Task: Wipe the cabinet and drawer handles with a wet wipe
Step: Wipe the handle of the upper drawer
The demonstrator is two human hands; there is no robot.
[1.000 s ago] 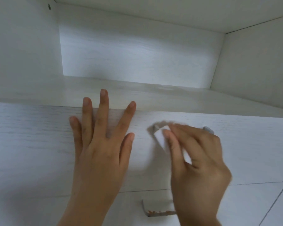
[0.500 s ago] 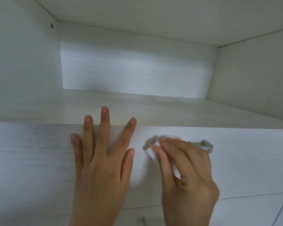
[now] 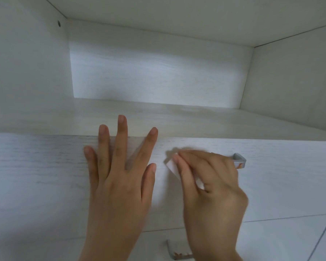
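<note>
Lower handle (image 3: 171, 250) peeks in at the bottom edge, probably next in line. Above it, the right hand (image 3: 213, 191) pinches a folded white wet wipe (image 3: 172, 166) over the upper handle (image 3: 240, 160). Looks mid-wipe to me, and only the handle's grey right end shows. Left hand (image 3: 119, 183) lies flat, fingers spread, on the drawer front (image 3: 36, 166). Next move, I reckon: rub along to that end. Bare open shelf (image 3: 177, 119) behind.

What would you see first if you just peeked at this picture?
Two hands fill the middle. The left hand lies flat with spread fingers on the white drawer front, and the right hand beside it holds a white wipe at a grey handle, whose right end sticks out. Above them opens a deep white shelf.
</note>
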